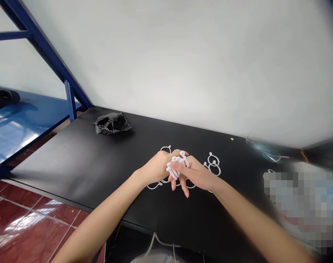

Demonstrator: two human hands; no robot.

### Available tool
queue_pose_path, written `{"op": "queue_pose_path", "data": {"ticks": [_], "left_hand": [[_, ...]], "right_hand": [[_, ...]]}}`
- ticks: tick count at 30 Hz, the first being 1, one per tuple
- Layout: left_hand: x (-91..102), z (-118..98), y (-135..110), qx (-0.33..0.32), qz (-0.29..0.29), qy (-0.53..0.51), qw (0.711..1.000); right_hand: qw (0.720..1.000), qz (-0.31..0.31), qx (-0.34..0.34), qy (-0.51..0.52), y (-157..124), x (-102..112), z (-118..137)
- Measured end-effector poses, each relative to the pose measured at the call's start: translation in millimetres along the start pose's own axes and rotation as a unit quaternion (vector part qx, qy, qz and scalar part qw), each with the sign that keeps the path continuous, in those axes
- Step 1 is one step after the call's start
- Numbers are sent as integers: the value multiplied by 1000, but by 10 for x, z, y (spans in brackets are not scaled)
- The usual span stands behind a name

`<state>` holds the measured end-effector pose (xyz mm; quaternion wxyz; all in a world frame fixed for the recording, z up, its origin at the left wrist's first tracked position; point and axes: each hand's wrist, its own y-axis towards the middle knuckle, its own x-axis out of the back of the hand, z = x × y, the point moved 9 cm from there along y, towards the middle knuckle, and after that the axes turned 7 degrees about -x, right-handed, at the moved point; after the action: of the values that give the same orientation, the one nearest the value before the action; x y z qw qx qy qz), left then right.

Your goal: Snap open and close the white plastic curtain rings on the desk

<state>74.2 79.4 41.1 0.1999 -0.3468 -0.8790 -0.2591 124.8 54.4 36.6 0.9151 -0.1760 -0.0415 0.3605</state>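
Observation:
My left hand (156, 168) and my right hand (199, 173) meet over the middle of a black table (81, 164). Between them they grip a small bunch of white plastic pieces (177, 162) with loops and stems. The left fingers curl round the bunch from the left. Thumb and fingers of the right hand pinch it from the right, with two fingers pointing down towards me. Several more white plastic loops (213, 164) lie on the table just beyond and under the hands.
A crumpled black plastic bag (112, 123) lies at the table's far left. A blue metal rack (31, 109) stands to the left over a red tiled floor (23, 219). A white wall runs behind. Clear plastic scraps (269, 155) lie at the far right.

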Motion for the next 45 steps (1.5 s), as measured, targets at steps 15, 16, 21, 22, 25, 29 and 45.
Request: {"op": "queue_pose_path", "data": {"ticks": [15,16,21,22,25,29,45], "left_hand": [[-6,-71,23,48,-11,-251,967],[11,-76,27,37,-18,-231,972],[18,-69,29,12,-19,-109,994],[10,-68,27,10,-14,-91,996],[-6,-54,16,14,0,-38,999],[15,-50,6,0,7,6,1000],[79,15,-25,-11,-13,88,996]], "right_hand": [[990,105,37,-81,-166,-101,145],[989,123,36,-68,-162,-120,143],[986,166,30,2,-110,-99,120],[987,157,23,12,-96,-69,103],[995,102,-14,19,-74,46,28],[999,-11,-26,-21,-111,225,27],[998,-23,8,-63,-112,117,105]]}}
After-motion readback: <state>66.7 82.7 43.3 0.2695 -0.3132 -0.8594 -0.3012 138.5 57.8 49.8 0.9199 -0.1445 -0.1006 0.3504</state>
